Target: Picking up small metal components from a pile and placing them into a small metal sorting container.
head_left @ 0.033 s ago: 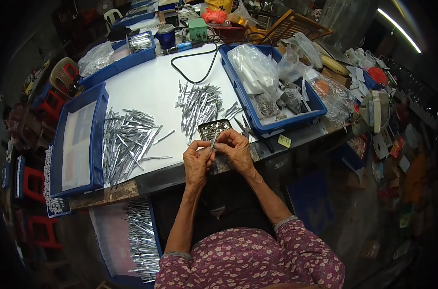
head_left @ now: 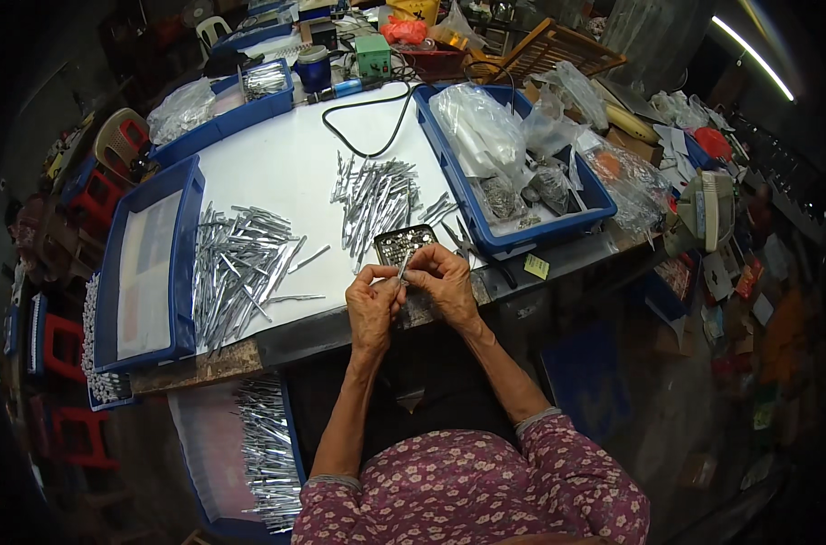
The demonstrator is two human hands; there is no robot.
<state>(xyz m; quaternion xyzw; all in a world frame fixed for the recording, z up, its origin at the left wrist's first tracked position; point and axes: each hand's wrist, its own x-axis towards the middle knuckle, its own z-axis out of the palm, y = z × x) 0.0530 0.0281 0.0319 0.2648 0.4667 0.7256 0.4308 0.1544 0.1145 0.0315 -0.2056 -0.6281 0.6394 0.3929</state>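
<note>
My left hand and my right hand meet at the near edge of the table, fingers pinched together. Between their fingertips is a slim silvery metal strip, its lower end hidden by the fingers. Just beyond the hands lies a small dark tray of tiny shiny metal parts. A heap of similar silvery strips spreads behind that tray. To the left, a larger heap of strips covers the white table top. Dark-handled pliers rest right of the small tray.
At the right, a blue bin holds clear plastic bags and small parts. An empty-looking blue tray tilts at the left edge. Below the table, another blue tray carries many strips. A black cable loops across the far table top.
</note>
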